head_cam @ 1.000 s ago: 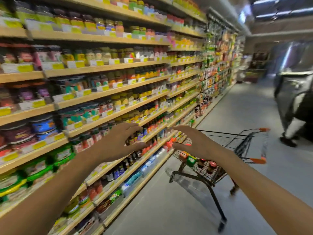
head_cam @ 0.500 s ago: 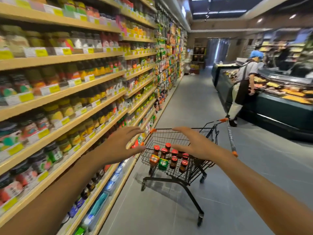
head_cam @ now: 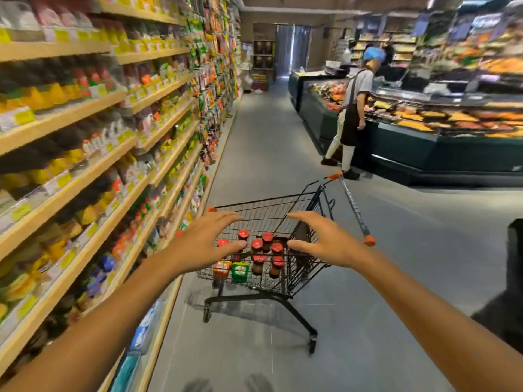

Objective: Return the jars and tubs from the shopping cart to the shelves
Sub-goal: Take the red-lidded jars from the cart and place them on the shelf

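Note:
A black wire shopping cart (head_cam: 285, 203) with orange handle ends stands in the aisle ahead of me. Inside it stand several dark jars with red lids (head_cam: 257, 244), an orange-lidded tub (head_cam: 222, 267) and a green-lidded tub (head_cam: 240, 271). My left hand (head_cam: 208, 240) is stretched out over the cart's left side, fingers spread and holding nothing. My right hand (head_cam: 325, 240) reaches out over the cart's right side, fingers also spread and empty. Wooden shelves (head_cam: 73, 182) full of jars and packets run along my left.
A person in a dark apron and blue cap (head_cam: 353, 108) stands at a dark green chilled counter (head_cam: 424, 142) on the right. Grey floor (head_cam: 268, 137) runs down the aisle beyond the cart. A dark object (head_cam: 513, 278) sits at the right edge.
My view has swung right from the shelves to the aisle, bringing the cart to the centre. Both hands stay outstretched and now hover over the cart's basket.

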The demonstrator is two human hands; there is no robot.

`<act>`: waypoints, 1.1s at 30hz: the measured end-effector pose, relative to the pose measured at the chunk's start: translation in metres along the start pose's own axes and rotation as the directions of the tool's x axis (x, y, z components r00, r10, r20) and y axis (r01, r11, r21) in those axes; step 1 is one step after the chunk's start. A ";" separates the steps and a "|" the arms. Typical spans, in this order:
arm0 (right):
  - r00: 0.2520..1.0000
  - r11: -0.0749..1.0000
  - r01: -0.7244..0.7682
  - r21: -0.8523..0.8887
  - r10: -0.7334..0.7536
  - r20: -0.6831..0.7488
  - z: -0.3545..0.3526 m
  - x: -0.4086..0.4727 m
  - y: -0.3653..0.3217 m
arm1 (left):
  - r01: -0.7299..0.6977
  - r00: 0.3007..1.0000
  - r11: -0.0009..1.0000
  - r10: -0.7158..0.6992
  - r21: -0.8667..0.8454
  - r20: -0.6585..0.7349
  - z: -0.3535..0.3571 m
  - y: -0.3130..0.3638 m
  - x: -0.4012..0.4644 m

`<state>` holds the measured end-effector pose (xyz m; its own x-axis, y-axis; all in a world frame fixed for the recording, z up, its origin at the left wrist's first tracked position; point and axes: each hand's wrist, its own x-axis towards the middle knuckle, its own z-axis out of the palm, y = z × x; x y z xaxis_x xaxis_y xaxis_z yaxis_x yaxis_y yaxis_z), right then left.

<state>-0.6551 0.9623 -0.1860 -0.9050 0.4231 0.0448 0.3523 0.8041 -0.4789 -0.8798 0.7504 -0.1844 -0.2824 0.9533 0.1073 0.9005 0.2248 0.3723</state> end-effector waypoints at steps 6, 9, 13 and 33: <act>0.999 0.998 -0.048 0.032 0.049 -0.013 0.006 0.078 0.058 | -0.028 0.997 1.000 0.027 0.009 0.071 0.023 -0.042 0.096; 0.998 0.997 -0.068 0.047 0.068 0.011 0.008 0.119 0.089 | -0.032 0.995 0.999 0.028 0.035 0.097 0.028 -0.061 0.150; 0.995 0.993 -0.088 0.075 0.085 0.043 0.007 0.168 0.129 | -0.043 0.994 0.998 0.036 0.056 0.106 0.043 -0.084 0.212; 0.945 0.957 -0.291 -0.002 0.287 0.158 0.090 0.353 0.260 | -0.220 0.904 0.975 0.196 0.020 0.380 0.170 -0.243 0.446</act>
<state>-0.9049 1.2831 -0.3738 -0.7913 0.5647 -0.2343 0.6007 0.6469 -0.4698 -1.1685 1.1550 -0.3836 0.0465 0.9825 -0.1806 0.9471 0.0141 0.3207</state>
